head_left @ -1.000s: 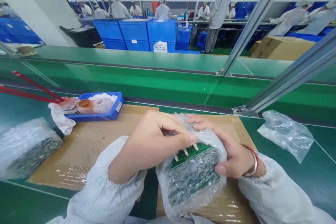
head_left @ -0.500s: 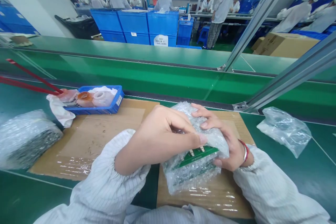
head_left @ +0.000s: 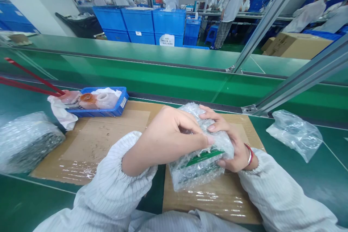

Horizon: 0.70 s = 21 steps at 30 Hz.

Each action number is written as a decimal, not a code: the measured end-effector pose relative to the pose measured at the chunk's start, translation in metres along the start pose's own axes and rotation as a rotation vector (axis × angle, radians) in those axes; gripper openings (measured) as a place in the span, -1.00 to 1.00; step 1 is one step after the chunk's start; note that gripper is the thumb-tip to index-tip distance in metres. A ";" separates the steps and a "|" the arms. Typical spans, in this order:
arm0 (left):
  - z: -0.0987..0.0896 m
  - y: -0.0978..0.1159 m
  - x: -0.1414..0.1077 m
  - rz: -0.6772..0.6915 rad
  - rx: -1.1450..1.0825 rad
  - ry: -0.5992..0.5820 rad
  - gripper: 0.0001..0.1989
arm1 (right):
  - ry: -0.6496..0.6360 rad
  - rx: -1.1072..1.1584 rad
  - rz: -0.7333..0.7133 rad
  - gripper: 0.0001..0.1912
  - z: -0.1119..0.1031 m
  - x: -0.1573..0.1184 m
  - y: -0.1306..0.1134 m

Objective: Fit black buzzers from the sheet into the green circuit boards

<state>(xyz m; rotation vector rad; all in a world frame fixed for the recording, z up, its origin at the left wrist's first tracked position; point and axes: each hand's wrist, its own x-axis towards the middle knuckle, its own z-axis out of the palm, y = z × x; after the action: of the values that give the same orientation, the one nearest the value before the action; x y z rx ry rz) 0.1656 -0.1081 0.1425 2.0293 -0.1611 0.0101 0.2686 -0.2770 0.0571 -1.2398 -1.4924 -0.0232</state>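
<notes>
A bubble-wrap bag [head_left: 199, 175] with a green printed board showing inside lies tilted over the cardboard in front of me. My left hand [head_left: 174, 136] pinches the bag's upper layer between thumb and fingers, over the green strip. On the right side, my right hand [head_left: 231, 139] wraps round the bag, fingers across its top and thumb at its lower edge. A red-and-silver bracelet [head_left: 249, 155] circles the right wrist. The left fingertips are partly hidden behind the thumb.
Left of centre a blue tray [head_left: 108, 111] holds small bottles and white tissue, with red tweezers [head_left: 35, 78] leaning there. A stack in bubble wrap [head_left: 29, 143] lies far left. A clear plastic bag [head_left: 296, 134] lies right, near a metal post [head_left: 301, 76]. Co-workers sit beyond blue crates [head_left: 138, 21].
The bag's near edge has risen slightly and my right hand has shifted a little left with it. My left hand keeps its pinch almost in place.
</notes>
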 end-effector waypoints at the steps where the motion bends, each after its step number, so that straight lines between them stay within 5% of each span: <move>1: -0.001 -0.002 0.001 0.007 0.021 -0.004 -0.80 | 0.005 -0.011 -0.001 -0.49 0.001 -0.001 0.003; 8: -0.009 -0.040 0.033 -0.010 0.341 -0.193 -0.70 | 0.071 -0.181 0.034 -0.50 0.016 -0.031 0.054; 12: -0.008 -0.062 0.051 -0.009 0.509 -0.428 -0.78 | -0.100 -0.279 0.125 -0.55 0.023 -0.045 0.076; 16: -0.015 -0.070 0.049 -0.008 0.454 -0.505 -0.75 | -0.141 -0.300 0.143 -0.56 0.026 -0.047 0.079; 18: -0.021 -0.076 0.041 -0.027 0.309 -0.427 -0.70 | -0.147 -0.301 0.132 -0.54 0.026 -0.048 0.078; 21: -0.022 -0.092 0.022 -0.086 0.180 -0.056 -0.55 | -0.136 -0.314 0.153 -0.43 0.028 -0.052 0.079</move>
<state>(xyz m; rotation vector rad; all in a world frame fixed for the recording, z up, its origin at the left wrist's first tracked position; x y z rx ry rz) 0.1995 -0.0510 0.0723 2.2161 -0.1112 -0.0894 0.2923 -0.2590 -0.0377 -1.6337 -1.5463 -0.0756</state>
